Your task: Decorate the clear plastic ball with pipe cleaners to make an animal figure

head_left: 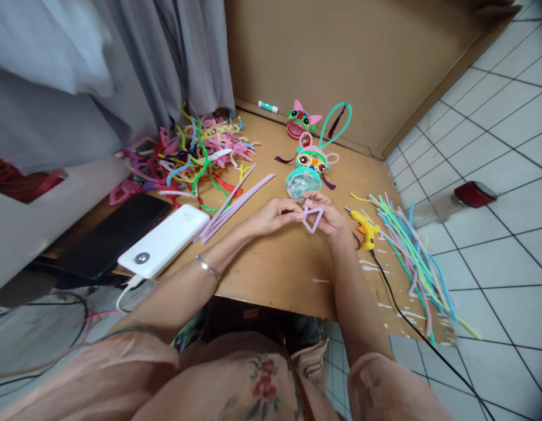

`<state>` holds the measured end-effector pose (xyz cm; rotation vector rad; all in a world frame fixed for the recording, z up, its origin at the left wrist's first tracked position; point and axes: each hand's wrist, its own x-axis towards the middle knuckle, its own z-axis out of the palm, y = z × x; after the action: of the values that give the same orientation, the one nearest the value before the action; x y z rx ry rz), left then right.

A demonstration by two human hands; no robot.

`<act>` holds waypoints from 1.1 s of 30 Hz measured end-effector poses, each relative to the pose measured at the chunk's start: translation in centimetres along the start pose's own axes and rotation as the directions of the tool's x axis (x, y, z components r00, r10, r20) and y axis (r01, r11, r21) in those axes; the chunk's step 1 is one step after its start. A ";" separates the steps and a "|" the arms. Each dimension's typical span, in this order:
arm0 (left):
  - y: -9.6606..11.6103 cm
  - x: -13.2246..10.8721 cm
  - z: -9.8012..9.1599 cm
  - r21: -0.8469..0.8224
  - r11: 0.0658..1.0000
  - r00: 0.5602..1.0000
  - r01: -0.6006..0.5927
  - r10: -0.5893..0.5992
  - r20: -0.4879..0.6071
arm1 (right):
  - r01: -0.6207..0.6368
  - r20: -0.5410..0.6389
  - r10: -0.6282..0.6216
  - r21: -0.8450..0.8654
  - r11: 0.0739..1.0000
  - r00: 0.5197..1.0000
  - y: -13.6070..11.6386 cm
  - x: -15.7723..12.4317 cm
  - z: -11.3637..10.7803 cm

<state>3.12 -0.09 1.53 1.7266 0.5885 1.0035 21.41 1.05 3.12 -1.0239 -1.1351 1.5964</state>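
Observation:
Between my hands is a lilac pipe cleaner (pixel 313 222) bent into a small triangle-like loop. The fingers of my left hand (pixel 277 215) pinch its left corner. My right hand (pixel 330 215) grips it from the other side, fingers curled behind the loop. Just beyond my fingertips lies a round, glossy green and white piece (pixel 303 185), joined to or touching a pipe-cleaner animal head (pixel 313 159) with big eyes, pink ears and dark tassels. Several straight lilac pipe cleaners (pixel 238 204) rest left of my left hand. A yellow glue gun (pixel 365 228) lies right of my right hand.
A tangled heap of coloured pipe cleaners (pixel 196 152) covers the back left. More straight ones (pixel 411 251) lie at the right edge. A white power bank (pixel 165 241) and black phone (pixel 113 237) sit at left. Behind are a red animal head (pixel 299 121) and a glue stick (pixel 268 107).

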 end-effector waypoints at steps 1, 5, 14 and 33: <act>-0.1 0.0 0.1 -0.016 1.000 1.000 -0.001 0.001 -0.028 | 0.006 -0.019 -0.006 0.018 1.000 1.000 0.3 0.0 0.1; -0.8 0.4 0.1 -0.088 0.996 0.980 -0.001 -0.017 -0.201 | 0.093 -0.082 -0.089 0.040 0.995 0.993 1.5 -0.1 0.8; -1.7 1.0 -0.4 -0.148 0.989 0.916 -0.005 -0.055 -0.397 | 0.262 -0.211 -0.276 -0.091 0.961 0.938 3.0 -0.4 2.5; -2.3 0.7 0.5 -0.159 0.986 0.917 0.046 -0.105 -0.384 | 0.359 -0.395 -0.350 -0.052 0.932 0.850 4.4 -0.3 4.3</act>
<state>4.09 1.02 -0.45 1.3683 0.8078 1.3157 16.56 -0.96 -0.08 -0.9982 -0.9522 1.0438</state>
